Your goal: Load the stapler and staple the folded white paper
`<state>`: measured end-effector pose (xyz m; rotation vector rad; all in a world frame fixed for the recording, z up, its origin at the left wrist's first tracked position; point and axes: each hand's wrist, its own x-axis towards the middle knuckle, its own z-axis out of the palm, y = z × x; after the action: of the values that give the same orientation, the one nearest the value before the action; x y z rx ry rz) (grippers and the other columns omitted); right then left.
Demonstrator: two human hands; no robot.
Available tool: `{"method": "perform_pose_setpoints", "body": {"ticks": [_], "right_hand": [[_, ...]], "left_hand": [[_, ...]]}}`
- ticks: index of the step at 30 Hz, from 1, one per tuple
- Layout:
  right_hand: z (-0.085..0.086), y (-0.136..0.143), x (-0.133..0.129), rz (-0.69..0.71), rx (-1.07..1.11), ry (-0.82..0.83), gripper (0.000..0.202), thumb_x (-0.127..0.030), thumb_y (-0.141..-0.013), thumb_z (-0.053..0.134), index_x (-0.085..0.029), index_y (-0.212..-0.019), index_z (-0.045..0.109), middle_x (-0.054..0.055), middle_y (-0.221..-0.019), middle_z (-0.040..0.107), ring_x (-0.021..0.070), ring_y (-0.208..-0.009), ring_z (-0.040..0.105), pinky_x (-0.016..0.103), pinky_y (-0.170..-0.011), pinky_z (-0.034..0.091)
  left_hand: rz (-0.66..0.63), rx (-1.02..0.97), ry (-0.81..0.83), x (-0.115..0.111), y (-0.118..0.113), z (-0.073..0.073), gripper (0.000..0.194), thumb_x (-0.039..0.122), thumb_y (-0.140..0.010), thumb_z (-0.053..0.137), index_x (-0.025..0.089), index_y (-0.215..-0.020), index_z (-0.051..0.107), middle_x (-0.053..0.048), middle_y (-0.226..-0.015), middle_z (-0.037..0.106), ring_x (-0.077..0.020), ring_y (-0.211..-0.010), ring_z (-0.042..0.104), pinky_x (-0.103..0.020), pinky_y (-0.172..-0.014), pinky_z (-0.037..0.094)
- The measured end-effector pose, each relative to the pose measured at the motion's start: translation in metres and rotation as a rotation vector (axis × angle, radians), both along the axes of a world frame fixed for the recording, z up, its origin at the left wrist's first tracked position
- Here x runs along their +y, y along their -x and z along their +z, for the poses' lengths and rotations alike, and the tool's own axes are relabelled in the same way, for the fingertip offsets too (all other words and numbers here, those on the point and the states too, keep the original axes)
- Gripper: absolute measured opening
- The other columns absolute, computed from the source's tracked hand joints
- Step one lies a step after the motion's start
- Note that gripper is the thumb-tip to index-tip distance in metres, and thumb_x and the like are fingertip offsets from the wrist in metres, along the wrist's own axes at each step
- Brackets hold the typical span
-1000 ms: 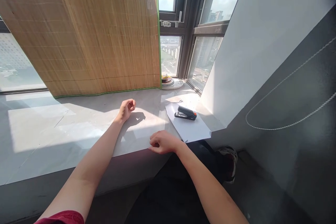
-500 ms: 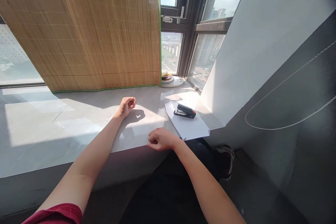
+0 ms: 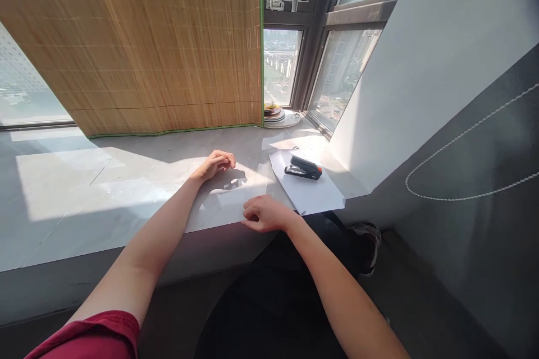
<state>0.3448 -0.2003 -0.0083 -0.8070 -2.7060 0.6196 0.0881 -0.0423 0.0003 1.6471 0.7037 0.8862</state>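
Observation:
My left hand [image 3: 219, 162] hovers just over the sunlit windowsill, its fingers loosely bent with gaps between them and nothing in it. Its shadow falls on the sill right below. Near the sill's front edge is my right hand [image 3: 266, 213], half curled, thumb apart from the fingers, also holding nothing that I can see. Closest to it on the right lie sheets of white paper [image 3: 322, 195]. On this paper rests a black stapler [image 3: 304, 168] with an orange spot at its right end. Neither hand touches the stapler or the paper.
A stack of plates [image 3: 275, 115] stands in the window corner, partly behind a bamboo blind [image 3: 168, 45]. Two tiny dark bits [image 3: 295, 147] lie behind the stapler. A white beaded cord [image 3: 438, 198] hangs at the right. My dark-clothed leg [image 3: 261, 303] is below the sill edge.
My left hand has loosened from a tighter curl, its fingers stretching out to the right. The right hand's thumb and fingers are slightly further apart. The view has tilted a little; the stapler stays put.

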Motion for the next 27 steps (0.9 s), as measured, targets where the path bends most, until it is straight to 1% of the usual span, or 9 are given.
{"method": "perform_pose_setpoints", "body": {"ticks": [5,9,16,22,25,27], "right_hand": [[-0.002,-0.001,0.000,-0.005,0.010,-0.006,0.040,-0.029,-0.096,0.064,-0.021,-0.065,0.040,-0.001,-0.073,0.051,0.0147,-0.074,0.048,0.032,-0.064,0.026],[-0.002,-0.001,-0.001,-0.004,0.006,-0.011,0.041,-0.028,-0.097,0.063,-0.021,-0.064,0.039,0.000,-0.073,0.052,0.0150,-0.075,0.049,0.032,-0.065,0.026],[0.000,-0.002,-0.002,0.001,0.007,-0.021,0.040,-0.027,-0.096,0.063,-0.021,-0.064,0.039,0.000,-0.073,0.051,0.0156,-0.076,0.049,0.032,-0.064,0.025],[-0.001,0.001,-0.003,0.033,0.002,-0.042,0.043,-0.026,-0.098,0.063,-0.021,-0.064,0.036,-0.001,-0.071,0.047,0.0149,-0.072,0.046,0.033,-0.063,0.024],[0.008,-0.011,0.000,0.028,0.072,-0.094,0.049,-0.033,-0.103,0.062,-0.022,-0.064,0.036,-0.001,-0.070,0.046,0.0152,-0.070,0.044,0.033,-0.065,0.028],[0.019,-0.035,0.007,-0.054,0.195,-0.160,0.051,-0.041,-0.108,0.059,-0.022,-0.064,0.040,0.000,-0.070,0.048,0.0160,-0.070,0.046,0.033,-0.069,0.034]], "left_hand": [[-0.014,0.017,-0.020,-0.003,-0.001,0.003,0.033,0.042,-0.082,0.072,0.014,-0.071,0.083,-0.012,-0.076,0.069,-0.0161,-0.062,0.048,-0.030,-0.057,0.034],[-0.003,0.030,-0.020,-0.006,-0.002,0.006,0.035,0.045,-0.083,0.072,0.014,-0.068,0.082,-0.012,-0.074,0.069,-0.0157,-0.060,0.048,-0.031,-0.056,0.034],[-0.007,0.055,-0.042,-0.003,-0.001,0.002,0.040,0.047,-0.086,0.071,0.014,-0.065,0.080,-0.013,-0.072,0.069,-0.0162,-0.059,0.048,-0.030,-0.055,0.031],[0.020,0.096,-0.045,-0.006,-0.003,0.003,0.042,0.049,-0.091,0.071,0.016,-0.064,0.078,-0.011,-0.069,0.067,-0.0151,-0.057,0.044,-0.029,-0.056,0.034],[0.038,0.114,-0.026,-0.007,-0.005,0.005,0.041,0.046,-0.089,0.072,0.016,-0.061,0.077,-0.010,-0.063,0.063,-0.0149,-0.055,0.044,-0.029,-0.055,0.034],[0.037,0.126,-0.032,-0.008,-0.006,0.006,0.038,0.042,-0.087,0.071,0.016,-0.059,0.075,-0.009,-0.061,0.062,-0.0154,-0.055,0.046,-0.030,-0.055,0.035]]}}
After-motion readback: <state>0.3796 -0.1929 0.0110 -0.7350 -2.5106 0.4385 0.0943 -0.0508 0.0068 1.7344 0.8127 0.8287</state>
